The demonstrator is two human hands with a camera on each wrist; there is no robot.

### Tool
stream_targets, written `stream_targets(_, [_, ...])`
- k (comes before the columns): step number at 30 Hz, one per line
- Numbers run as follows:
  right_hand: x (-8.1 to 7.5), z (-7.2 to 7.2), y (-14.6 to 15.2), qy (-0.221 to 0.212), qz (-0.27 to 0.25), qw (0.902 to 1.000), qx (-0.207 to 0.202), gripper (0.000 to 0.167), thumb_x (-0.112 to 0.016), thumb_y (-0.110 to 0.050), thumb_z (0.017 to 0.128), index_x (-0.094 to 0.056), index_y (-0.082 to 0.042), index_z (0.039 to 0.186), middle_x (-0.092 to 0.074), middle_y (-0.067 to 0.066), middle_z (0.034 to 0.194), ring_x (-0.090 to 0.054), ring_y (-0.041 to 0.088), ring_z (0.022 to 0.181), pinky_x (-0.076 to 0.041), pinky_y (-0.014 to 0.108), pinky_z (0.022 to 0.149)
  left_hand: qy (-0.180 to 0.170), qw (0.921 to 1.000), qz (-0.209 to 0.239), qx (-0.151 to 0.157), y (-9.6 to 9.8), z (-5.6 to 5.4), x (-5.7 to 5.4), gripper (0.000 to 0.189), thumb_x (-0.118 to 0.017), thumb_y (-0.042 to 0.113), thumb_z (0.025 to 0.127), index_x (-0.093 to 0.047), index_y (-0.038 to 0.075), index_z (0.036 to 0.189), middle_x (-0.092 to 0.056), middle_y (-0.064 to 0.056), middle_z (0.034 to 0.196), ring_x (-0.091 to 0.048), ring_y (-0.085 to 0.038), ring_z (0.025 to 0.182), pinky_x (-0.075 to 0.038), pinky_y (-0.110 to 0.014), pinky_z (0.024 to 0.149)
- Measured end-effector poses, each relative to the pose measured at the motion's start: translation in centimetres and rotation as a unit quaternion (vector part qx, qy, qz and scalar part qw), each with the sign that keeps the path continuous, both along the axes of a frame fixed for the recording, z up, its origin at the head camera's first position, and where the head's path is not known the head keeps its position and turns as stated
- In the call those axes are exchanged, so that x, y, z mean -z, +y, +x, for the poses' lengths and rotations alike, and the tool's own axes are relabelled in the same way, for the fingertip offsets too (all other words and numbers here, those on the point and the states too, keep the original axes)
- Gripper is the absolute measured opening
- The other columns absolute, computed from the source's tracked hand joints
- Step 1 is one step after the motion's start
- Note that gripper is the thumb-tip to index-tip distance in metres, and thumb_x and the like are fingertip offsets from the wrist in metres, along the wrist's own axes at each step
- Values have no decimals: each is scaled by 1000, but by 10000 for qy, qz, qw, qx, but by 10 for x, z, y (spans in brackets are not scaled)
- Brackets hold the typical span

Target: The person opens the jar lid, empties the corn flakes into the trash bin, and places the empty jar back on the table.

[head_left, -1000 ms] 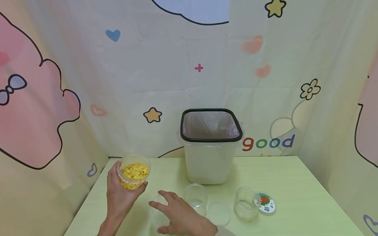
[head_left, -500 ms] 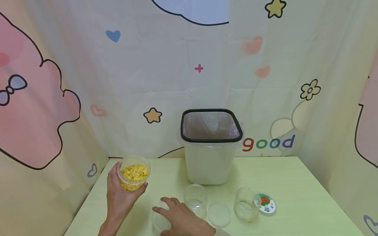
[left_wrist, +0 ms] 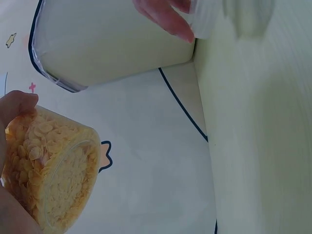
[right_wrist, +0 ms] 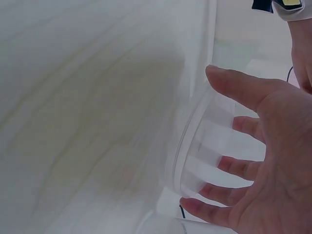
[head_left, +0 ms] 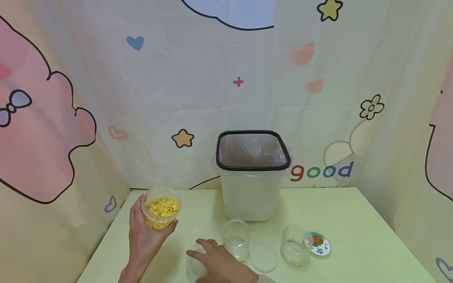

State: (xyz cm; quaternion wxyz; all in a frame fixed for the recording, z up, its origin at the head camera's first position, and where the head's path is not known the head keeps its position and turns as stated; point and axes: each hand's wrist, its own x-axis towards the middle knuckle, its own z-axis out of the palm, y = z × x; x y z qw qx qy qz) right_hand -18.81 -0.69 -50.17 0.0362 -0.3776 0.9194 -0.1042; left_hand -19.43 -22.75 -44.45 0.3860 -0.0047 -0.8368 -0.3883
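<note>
My left hand point(head_left: 146, 237) grips a clear plastic jar of yellow cornflakes point(head_left: 161, 212), raised at the left with its mouth tilted towards me. In the left wrist view, flakes show through the base of the jar point(left_wrist: 68, 180). Low over the table, my right hand point(head_left: 226, 263) spans a clear round plastic container point(head_left: 194, 265). The right wrist view has the thumb on one edge of this container point(right_wrist: 197, 146) and the fingertips on the opposite edge. Just beyond that hand stands a clear jar point(head_left: 236, 239).
A flat translucent lid point(head_left: 264, 257) lies right of the right hand. Farther right are another clear jar point(head_left: 295, 245) and a round lid with a colourful label point(head_left: 321, 244). A lined bin with a black rim point(head_left: 253, 192) stands at the back of the pale green table point(head_left: 339, 220).
My right hand has moved down onto the clear round container and slightly right with it. The nearby jar and flat lid have shifted a little right. The left hand is almost still.
</note>
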Motion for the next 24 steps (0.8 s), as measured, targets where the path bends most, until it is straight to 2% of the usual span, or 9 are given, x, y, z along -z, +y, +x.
stream_targets(8, [8,-4,4,293,127,9994,119,74,-78,-49,76,-45,-44,142,-43,-3,148,-46,20,130,-51,42,94,-45,10000,16,5,0,1,1,119,-96,18,51,-30,9,149,-44,-18,139,-46,-32,124,-45,-63,97])
stream_targets(14, [12,-8,5,366,272,9987,227,69,-78,-51,75,-50,-44,138,-46,-3,145,-49,21,126,-50,42,93,-3,10000,18,21,0,0,2,119,-96,19,50,-31,8,149,-45,-19,139,-46,-32,124,-45,-62,96])
stream_targets(24, [14,-10,7,106,393,9987,295,65,-76,-54,76,-53,-42,136,-46,-3,146,-48,23,131,-48,45,100,-17,10000,33,6,2,0,2,119,-96,18,51,-31,9,149,-45,-17,138,-47,-32,123,-45,-61,96])
